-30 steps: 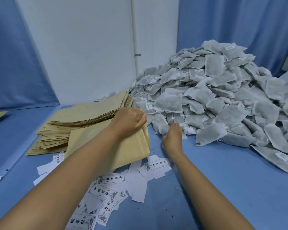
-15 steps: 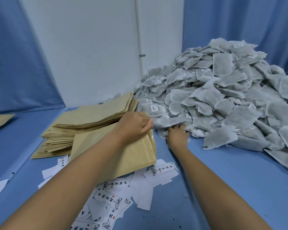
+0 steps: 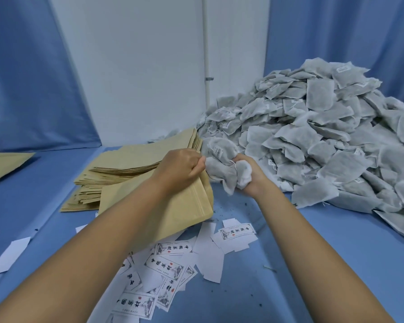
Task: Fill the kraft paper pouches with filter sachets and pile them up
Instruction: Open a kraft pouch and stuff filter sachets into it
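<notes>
**Handful at the pouch mouth — mind the lip**

Your left hand (image 3: 182, 169) has its fingers curled tight, pinching the top edge of the kraft pouch (image 3: 173, 213). The pouch lies slanted in front of the stack of empty pouches (image 3: 126, 166), its lower end over the printed labels (image 3: 163, 269). Your right hand (image 3: 250, 176) is closed round a crumpled bunch of filter sachets (image 3: 222, 164), held right at that edge and just beside the big heap (image 3: 324, 141). How wide the mouth gapes is hidden behind your knuckles. The bunch looks bulkier than the opening, so a sachet could snag on the lip and drop onto the blue table (image 3: 289, 264) — or the paper edge could crease or tear if you force it in.
</notes>
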Motion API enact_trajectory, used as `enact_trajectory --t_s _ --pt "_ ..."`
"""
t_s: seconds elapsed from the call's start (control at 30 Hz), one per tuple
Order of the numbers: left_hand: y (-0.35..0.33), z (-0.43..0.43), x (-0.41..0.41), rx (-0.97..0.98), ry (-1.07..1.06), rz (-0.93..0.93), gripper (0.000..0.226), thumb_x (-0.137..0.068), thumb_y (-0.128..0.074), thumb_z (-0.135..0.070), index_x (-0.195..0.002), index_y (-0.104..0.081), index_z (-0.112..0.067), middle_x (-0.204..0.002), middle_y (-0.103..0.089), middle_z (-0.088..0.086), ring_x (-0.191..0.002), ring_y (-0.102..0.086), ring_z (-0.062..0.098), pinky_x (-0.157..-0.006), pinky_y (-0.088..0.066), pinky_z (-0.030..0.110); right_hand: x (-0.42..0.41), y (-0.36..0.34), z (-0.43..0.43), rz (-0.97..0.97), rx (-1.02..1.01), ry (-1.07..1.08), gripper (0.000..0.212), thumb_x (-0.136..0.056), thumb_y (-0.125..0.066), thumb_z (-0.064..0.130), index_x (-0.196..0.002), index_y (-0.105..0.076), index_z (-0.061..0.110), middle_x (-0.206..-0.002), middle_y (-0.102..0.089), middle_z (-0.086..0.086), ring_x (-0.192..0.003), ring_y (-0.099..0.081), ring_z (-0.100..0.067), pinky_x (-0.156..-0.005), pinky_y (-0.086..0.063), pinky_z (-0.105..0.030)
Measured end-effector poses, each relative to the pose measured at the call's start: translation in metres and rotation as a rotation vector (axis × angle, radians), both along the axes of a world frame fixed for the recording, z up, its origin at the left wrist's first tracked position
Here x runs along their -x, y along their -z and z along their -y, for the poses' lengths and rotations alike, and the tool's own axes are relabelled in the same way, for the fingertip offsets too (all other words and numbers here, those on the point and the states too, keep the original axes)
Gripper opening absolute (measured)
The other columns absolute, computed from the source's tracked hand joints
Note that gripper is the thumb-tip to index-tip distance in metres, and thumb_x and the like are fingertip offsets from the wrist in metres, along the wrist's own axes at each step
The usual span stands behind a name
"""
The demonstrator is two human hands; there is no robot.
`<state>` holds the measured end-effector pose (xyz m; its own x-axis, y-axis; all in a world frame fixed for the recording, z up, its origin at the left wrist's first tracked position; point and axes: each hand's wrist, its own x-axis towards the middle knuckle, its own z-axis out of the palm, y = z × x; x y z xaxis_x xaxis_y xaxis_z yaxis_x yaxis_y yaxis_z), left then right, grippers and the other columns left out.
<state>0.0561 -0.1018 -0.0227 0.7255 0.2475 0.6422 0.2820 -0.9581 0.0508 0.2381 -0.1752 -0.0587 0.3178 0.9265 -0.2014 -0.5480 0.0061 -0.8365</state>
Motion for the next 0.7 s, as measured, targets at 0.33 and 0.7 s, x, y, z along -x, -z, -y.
enact_trajectory --t_s 0.33,0.7 --pt "-0.007 0.000 0.014 0.023 0.020 0.143 0.051 -0.091 -0.027 -0.032 -0.062 -0.057 -0.003 -0.060 -0.046 0.002 -0.057 -0.047 0.025 -0.055 -0.036 0.031 0.026 -0.009 0.018 -0.027 -0.085 -0.153 0.017 -0.087 -0.047 0.012 -0.080 -0.061 0.005 -0.066 -0.063 -0.007 -0.058 -0.062 -0.019 -0.055 -0.050 -0.025" --pt "-0.034 0.036 0.006 -0.115 0.307 0.140 0.041 -0.089 -0.037 -0.010 -0.050 -0.049 -0.001 -0.050 -0.045 0.008 -0.046 -0.043 0.020 -0.048 -0.037 0.028 0.105 -0.026 -0.013 0.744 -0.078 0.140 0.022 -0.077 -0.030 0.036 -0.078 -0.043 0.019 -0.081 -0.043 0.005 -0.082 -0.051 -0.011 -0.077 -0.041 -0.014"
